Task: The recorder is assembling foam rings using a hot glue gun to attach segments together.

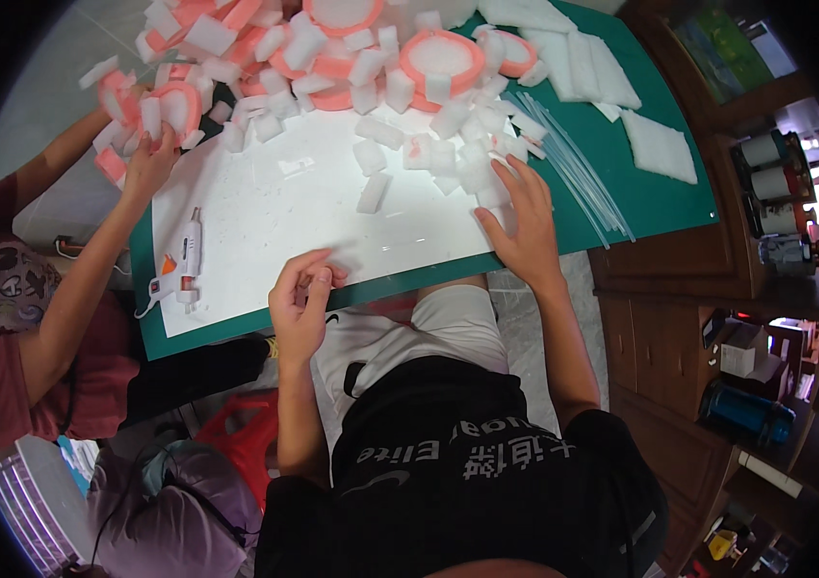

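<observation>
My left hand (301, 303) hovers at the near edge of the white sheet (303, 217), its fingers loosely bent and apart, with nothing visible in them. To the right, my right hand (527, 217) is open, fingers stretched toward a cluster of small white foam blocks (472, 169). Its fingertips meet the edge of that cluster; whether they press on a block I cannot tell. A few separate foam blocks (371, 193) lie on the sheet between my hands. Farther back is a heap of pink oval foam rings (440, 65) with white blocks attached.
A co-worker's hand (151, 164) at left holds a pink-and-white foam piece (176, 104). A white glue gun (190, 250) lies at the sheet's left side. Clear glue sticks (578, 169) and white foam sheets (660, 146) rest on the green mat (664, 204). Wooden cabinets (660, 347) stand at right.
</observation>
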`<action>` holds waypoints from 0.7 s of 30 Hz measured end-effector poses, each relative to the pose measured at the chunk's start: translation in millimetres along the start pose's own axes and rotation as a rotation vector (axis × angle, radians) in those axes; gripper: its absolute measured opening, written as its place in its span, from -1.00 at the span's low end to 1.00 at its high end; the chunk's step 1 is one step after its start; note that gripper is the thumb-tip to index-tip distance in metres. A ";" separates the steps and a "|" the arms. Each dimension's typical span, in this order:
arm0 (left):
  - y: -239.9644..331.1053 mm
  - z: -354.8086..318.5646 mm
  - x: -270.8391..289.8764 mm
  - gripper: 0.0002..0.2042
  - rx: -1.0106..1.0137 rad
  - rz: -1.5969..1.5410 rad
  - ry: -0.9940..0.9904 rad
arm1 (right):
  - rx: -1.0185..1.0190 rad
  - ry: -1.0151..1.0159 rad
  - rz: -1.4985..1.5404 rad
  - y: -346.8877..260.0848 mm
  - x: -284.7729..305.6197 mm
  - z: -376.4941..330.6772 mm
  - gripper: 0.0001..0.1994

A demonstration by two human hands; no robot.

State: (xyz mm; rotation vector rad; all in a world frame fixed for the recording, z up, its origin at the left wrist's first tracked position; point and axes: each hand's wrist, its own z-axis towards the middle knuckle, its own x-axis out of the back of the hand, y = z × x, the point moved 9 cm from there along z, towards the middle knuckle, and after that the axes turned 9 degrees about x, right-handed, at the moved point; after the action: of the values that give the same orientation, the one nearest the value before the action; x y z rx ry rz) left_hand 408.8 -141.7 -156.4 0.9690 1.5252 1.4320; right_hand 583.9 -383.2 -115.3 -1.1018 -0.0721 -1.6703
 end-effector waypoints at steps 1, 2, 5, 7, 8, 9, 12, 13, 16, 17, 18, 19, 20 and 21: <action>1.8 -2.3 11.1 -0.78 -0.044 0.018 0.132 | 0.012 -0.006 0.004 -1.4 -2.6 -0.9 -0.45; 3.4 -6.2 22.2 -0.78 -0.088 0.035 0.264 | 0.015 -0.010 -0.014 -1.9 -4.2 -2.0 -0.45; 2.4 -15.4 41.1 -0.75 -0.148 0.117 0.479 | 0.031 -0.021 -0.049 -3.8 -6.6 -3.7 -0.44; 1.7 -18.7 47.1 -0.75 -0.155 0.247 0.564 | 0.048 -0.024 -0.064 -5.9 -7.7 -3.1 -0.44; 4.7 -21.7 49.5 -0.76 -0.175 0.361 0.629 | 0.038 -0.037 -0.084 -5.8 -9.2 -3.3 -0.44; 3.4 -21.9 51.4 -0.76 -0.166 0.371 0.651 | 0.029 -0.044 -0.100 -5.5 -10.3 -3.1 -0.45; 14.3 -16.8 35.7 -0.75 -0.276 0.632 0.606 | 0.015 -0.034 -0.096 -4.8 -11.7 -3.1 -0.46; 19.2 -15.1 27.3 -0.76 -0.345 0.689 0.568 | 0.022 -0.045 -0.095 -5.2 -13.2 -3.5 -0.46; 28.9 -13.2 14.9 -0.77 -0.450 0.762 0.522 | 0.009 -0.045 -0.108 -3.4 -14.6 -4.1 -0.46; 30.0 -13.0 14.3 -0.77 -0.451 0.764 0.520 | 0.009 -0.046 -0.106 -3.4 -15.1 -4.1 -0.47; 30.3 -12.5 13.1 -0.78 -0.453 0.759 0.510 | 0.003 -0.038 -0.109 -2.5 -13.2 -4.3 -0.47; 30.3 -13.3 12.1 -0.78 -0.456 0.748 0.497 | -0.003 -0.043 -0.127 -1.9 -12.3 -4.6 -0.47; 28.0 -12.8 12.8 -0.76 -0.423 0.758 0.484 | 0.008 -0.037 -0.120 -3.1 -12.0 -3.6 -0.47; 26.8 -13.3 13.4 -0.74 -0.410 0.757 0.476 | 0.020 -0.022 -0.107 -4.5 -11.0 -2.5 -0.46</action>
State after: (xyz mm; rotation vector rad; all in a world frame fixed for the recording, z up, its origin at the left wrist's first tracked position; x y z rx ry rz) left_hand 391.6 -132.6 -130.0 1.0372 1.1134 2.5430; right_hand 578.7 -374.7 -122.2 -1.1181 -0.1650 -1.7490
